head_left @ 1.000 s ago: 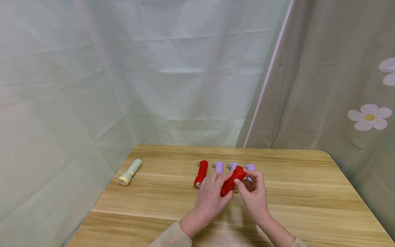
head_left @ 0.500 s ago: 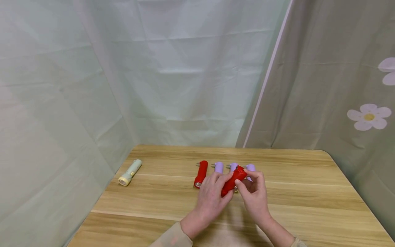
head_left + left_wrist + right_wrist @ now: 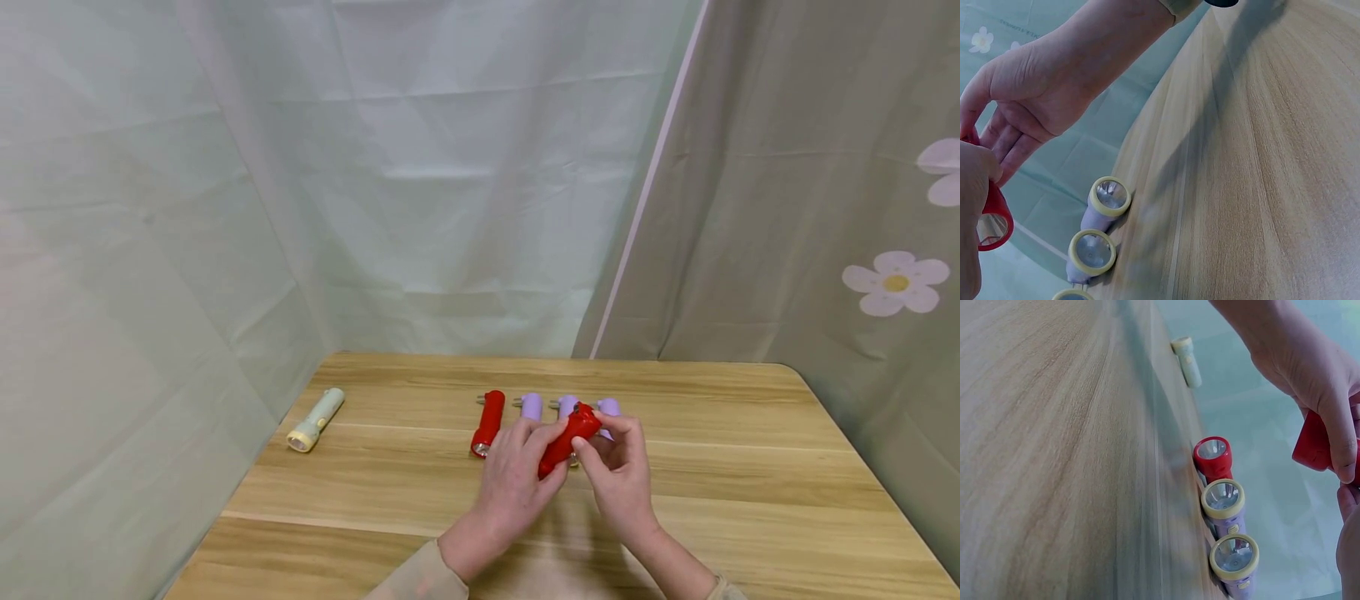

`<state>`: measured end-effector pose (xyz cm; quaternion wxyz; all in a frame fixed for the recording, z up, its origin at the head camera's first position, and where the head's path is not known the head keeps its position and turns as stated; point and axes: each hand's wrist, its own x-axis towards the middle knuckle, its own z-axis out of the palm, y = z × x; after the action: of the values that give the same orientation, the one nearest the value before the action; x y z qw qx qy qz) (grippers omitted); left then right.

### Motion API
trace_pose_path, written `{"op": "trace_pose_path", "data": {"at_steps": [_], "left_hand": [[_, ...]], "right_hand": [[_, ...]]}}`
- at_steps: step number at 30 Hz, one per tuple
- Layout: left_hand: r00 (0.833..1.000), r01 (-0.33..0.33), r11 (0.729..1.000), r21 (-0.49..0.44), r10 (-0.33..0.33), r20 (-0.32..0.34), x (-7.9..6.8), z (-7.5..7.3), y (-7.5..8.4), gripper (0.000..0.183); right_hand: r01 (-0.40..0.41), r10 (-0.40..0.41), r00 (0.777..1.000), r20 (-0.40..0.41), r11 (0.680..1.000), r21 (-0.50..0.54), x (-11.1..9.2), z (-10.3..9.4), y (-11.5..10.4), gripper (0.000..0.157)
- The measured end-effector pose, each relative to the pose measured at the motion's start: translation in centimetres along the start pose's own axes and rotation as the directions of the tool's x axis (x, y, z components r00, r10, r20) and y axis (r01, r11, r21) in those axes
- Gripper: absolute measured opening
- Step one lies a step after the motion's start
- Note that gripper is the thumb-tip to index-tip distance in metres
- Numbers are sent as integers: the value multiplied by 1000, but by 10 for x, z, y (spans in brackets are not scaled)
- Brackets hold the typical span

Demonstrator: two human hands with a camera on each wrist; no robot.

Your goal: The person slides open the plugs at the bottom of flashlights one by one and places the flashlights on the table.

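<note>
Both hands hold a red flashlight (image 3: 564, 443) above the table, tilted with its tail end up toward the right. My left hand (image 3: 517, 479) grips its body near the lamp end; the clear lens (image 3: 991, 230) shows below the fingers in the left wrist view. With thumb and fingers, my right hand (image 3: 621, 477) pinches the tail end, where a small dark spot shows. Behind the hands, a second red flashlight (image 3: 490, 421) lies in a row with three purple flashlights, the nearest purple flashlight (image 3: 532, 406) partly covered by my left hand. Metal plug prongs stick out from their tail ends.
A pale green flashlight (image 3: 322, 412) with a cream head lies apart at the table's left edge. The wooden table (image 3: 750, 467) extends to the right of the hands. Light curtains (image 3: 465, 208) hang behind and beside it.
The hands stay almost in place. The held red flashlight has turned very slightly, and the dark spot at its tail end shows more clearly.
</note>
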<state>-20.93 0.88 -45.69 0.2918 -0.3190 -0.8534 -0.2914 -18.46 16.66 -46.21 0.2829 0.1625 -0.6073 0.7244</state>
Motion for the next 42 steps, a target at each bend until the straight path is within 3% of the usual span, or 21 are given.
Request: {"op": "trace_pose_path", "data": {"at_steps": [42], "left_hand": [[1000, -2, 1000, 4, 2, 1, -1, 2, -2, 50]], "right_hand": [[-9, 10, 1000, 26, 1000, -15, -1, -2, 1, 46]]}}
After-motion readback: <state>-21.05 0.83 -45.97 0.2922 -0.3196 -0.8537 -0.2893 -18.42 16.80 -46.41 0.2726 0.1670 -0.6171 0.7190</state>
